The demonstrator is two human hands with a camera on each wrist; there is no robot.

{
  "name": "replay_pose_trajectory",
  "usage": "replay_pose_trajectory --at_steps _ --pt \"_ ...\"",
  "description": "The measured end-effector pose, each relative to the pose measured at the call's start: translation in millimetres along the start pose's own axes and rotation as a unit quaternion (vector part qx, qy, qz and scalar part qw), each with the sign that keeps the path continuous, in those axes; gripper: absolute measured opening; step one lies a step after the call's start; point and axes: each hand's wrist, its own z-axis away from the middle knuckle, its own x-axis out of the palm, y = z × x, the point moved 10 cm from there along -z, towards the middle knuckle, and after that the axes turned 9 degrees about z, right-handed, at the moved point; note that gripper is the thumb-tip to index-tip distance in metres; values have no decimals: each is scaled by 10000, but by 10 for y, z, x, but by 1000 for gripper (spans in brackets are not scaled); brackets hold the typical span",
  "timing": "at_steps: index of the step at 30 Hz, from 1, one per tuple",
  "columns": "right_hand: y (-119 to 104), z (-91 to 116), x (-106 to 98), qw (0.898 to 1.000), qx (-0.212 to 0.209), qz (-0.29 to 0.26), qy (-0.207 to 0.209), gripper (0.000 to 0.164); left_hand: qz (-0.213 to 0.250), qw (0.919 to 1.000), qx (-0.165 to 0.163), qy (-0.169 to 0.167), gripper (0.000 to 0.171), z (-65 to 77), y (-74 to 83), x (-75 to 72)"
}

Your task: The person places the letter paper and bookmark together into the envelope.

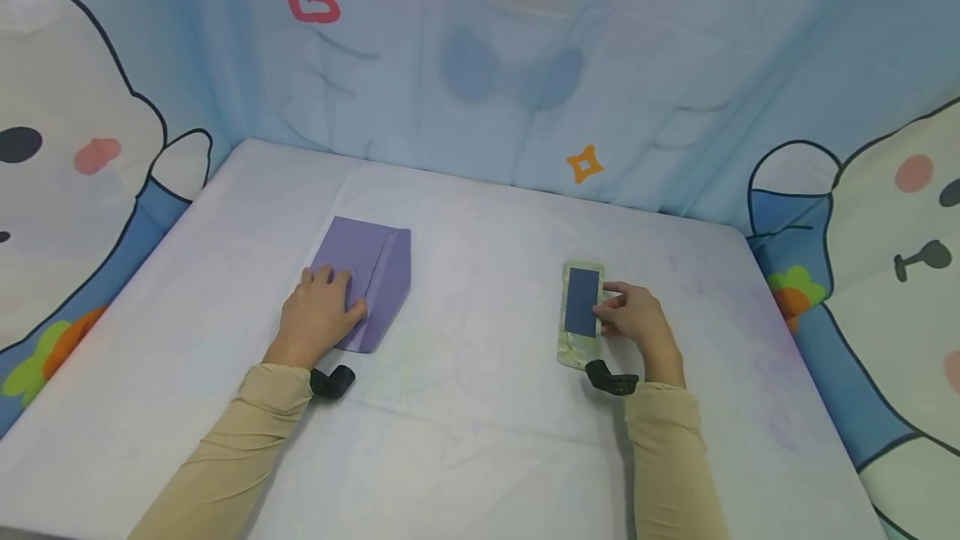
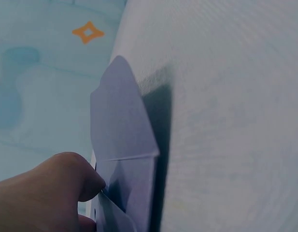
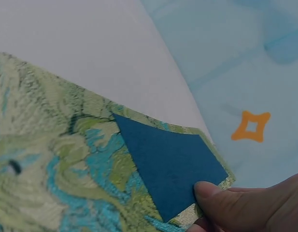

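Observation:
On the left part of the table lies a purple envelope (image 1: 363, 252), its flap (image 2: 122, 121) folded out to the right. My left hand (image 1: 315, 315) grips it, with the thumb at the lip of the pocket, where a dark gap shows in the left wrist view. Other fingers of that hand are partly hidden there. Farther right, my right hand (image 1: 637, 319) pinches the right edge of a narrow green patterned card (image 1: 577, 350). A dark blue rectangle (image 3: 168, 164) covers part of its face, and the right thumb rests on that rectangle's edge.
A white cloth covers the table (image 1: 465, 407). Behind it hangs a light blue printed curtain (image 1: 390, 73), which also runs along both sides. A black wrist device (image 1: 332, 382) sits at the left wrist and another black device (image 1: 611, 377) at the right.

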Motion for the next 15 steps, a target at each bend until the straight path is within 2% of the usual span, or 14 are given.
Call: replay_pose_trajectory --at_steps 7,15 --pt "-121 9 36 9997 -47 54 218 59 20 10000 -14 30 53 3 -2 -5" --pt "-167 -6 95 9997 -52 -10 239 59 19 10000 1 26 53 7 1 -11"
